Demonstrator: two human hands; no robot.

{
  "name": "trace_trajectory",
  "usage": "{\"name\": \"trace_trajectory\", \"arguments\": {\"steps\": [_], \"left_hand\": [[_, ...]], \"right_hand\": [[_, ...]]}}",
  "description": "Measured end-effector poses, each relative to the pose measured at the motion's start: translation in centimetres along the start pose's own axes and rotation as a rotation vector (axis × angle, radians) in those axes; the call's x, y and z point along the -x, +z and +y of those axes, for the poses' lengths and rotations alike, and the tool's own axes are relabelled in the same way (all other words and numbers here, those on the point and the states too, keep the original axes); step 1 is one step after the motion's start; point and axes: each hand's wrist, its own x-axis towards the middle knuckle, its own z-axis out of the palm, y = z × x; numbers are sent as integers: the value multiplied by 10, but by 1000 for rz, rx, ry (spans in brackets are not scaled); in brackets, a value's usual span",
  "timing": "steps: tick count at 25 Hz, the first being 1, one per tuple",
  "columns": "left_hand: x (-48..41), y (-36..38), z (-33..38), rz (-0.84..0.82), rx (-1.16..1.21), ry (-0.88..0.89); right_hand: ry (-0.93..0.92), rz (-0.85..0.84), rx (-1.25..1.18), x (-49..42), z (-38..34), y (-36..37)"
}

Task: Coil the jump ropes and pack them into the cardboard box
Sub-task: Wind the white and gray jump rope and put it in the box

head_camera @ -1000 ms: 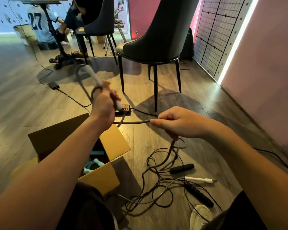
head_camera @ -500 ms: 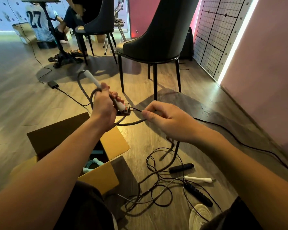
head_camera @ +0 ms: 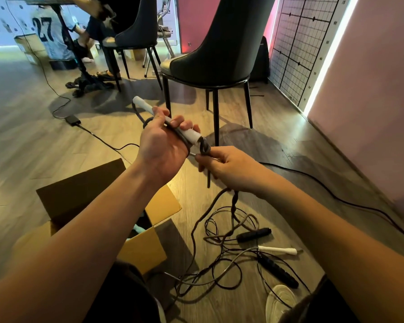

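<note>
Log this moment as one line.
phase: coiling | left hand: grips white handle plus grey rope loops | right hand: pinches grey rope by handle end | cardboard box: open | spare ropes: tangled on floor

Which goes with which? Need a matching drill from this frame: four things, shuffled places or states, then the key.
Things
1. cardboard box
2. left hand
3. right hand
4. loose white handle

Places or states
A. lies on the floor, nothing touching it but its rope
B. pinches the grey rope
C. grips the other white handle, rope wound round it
D. stands open on the floor at the left

Pairs: 1-D, 2-C, 3-B, 4-A
</note>
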Motion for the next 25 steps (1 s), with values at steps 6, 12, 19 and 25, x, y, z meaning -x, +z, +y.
{"name": "trace_trajectory", "arguments": {"steps": [6,12,19,25], "left_hand": [[-12,-16,27,154,80,125],[-5,-28,25,133,-304,-254],[9,-9,-1,25,-400,-225],[-2,-16,4,68,-4,-155]], "right_hand": [[201,-247,-136,11,3,-24],[196,71,-662,0,15,-27],[126,197,-325,-3,14,-29],[281,-26,57,-1,22,-22]]}}
